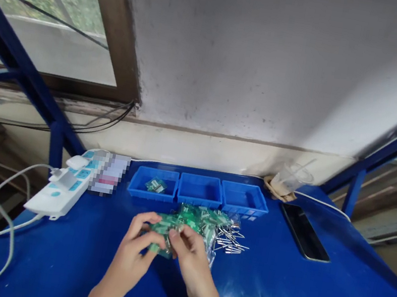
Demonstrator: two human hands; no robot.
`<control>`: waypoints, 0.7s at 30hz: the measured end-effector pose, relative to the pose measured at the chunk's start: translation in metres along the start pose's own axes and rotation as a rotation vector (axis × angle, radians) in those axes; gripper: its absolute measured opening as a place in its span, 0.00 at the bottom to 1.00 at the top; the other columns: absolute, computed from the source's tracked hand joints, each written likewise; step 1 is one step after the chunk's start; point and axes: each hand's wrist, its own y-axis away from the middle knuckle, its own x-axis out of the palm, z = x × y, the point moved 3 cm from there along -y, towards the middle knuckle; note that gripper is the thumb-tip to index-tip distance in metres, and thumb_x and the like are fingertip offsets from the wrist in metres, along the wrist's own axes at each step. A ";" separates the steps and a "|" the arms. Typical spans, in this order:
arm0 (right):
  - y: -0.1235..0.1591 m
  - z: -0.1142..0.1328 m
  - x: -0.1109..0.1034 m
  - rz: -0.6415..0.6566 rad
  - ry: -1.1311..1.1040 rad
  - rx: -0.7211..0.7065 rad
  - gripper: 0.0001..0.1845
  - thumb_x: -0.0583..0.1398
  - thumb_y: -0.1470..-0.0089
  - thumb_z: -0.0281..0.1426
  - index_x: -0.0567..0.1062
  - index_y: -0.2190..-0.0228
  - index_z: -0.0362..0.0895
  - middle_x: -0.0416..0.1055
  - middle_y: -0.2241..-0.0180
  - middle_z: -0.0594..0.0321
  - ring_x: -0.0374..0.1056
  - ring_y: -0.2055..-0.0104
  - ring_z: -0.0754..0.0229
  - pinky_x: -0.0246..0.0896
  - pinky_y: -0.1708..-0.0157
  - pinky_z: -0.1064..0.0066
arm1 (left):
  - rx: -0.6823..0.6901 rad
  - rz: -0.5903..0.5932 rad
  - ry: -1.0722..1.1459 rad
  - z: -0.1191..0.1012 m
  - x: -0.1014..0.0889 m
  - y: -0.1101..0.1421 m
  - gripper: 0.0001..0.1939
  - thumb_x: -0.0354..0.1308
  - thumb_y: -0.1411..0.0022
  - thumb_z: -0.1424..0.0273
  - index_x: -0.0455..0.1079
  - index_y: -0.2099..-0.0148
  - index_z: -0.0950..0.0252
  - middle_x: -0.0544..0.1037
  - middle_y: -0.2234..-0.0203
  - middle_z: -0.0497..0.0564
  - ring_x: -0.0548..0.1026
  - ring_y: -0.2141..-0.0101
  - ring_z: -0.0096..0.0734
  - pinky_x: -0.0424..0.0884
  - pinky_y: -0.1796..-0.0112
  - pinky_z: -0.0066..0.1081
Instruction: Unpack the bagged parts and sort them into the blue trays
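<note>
My left hand (137,245) is closed on a small clear plastic packet with green print (166,222), its fingers curled around the left side. On the packet's right side, my right hand (192,255) pinches with thumb and fingers. What is inside the packet is too small to make out. Just beyond my hands lies a pile of similar green packets (204,215). To its right is a heap of thin silvery metal pins (232,241). My right hand partly hides the pile's near edge.
Three blue bins stand in a row behind the pile; the left bin (133,185) holds green packets. A white power strip (63,196) with cables lies at left. At right are a black phone (304,232) and a plastic cup (289,179). Blue frame posts flank the table.
</note>
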 end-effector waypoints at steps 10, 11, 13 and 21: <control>0.045 -0.001 -0.025 -0.204 0.694 -0.696 0.21 0.53 0.48 0.20 0.75 0.57 0.52 0.66 0.56 0.56 0.64 0.53 0.55 0.64 0.60 0.64 | -0.702 0.007 0.469 -0.002 0.019 0.035 0.24 0.51 0.40 0.53 0.71 0.51 0.64 0.75 0.62 0.56 0.73 0.58 0.40 0.71 0.60 0.34; 0.050 -0.004 -0.023 -0.183 0.734 -0.719 0.24 0.52 0.50 0.18 0.74 0.56 0.53 0.63 0.54 0.56 0.62 0.51 0.54 0.65 0.59 0.64 | -0.745 -0.026 0.516 -0.004 0.020 0.039 0.24 0.52 0.41 0.52 0.71 0.52 0.65 0.75 0.62 0.56 0.73 0.59 0.40 0.70 0.61 0.33; 0.057 -0.011 -0.019 -0.151 0.772 -0.714 0.28 0.51 0.51 0.16 0.73 0.55 0.54 0.59 0.50 0.55 0.59 0.47 0.53 0.65 0.58 0.63 | -0.700 -0.011 0.558 -0.009 0.022 0.041 0.22 0.57 0.44 0.55 0.71 0.53 0.65 0.76 0.62 0.54 0.73 0.59 0.39 0.70 0.60 0.31; 0.060 -0.032 -0.039 -0.293 0.752 -0.612 0.17 0.52 0.46 0.21 0.73 0.59 0.48 0.61 0.56 0.54 0.63 0.54 0.55 0.65 0.59 0.63 | -0.078 -0.408 -0.086 -0.016 -0.041 -0.002 0.09 0.56 0.41 0.67 0.74 0.59 0.60 0.72 0.62 0.50 0.71 0.61 0.33 0.68 0.59 0.30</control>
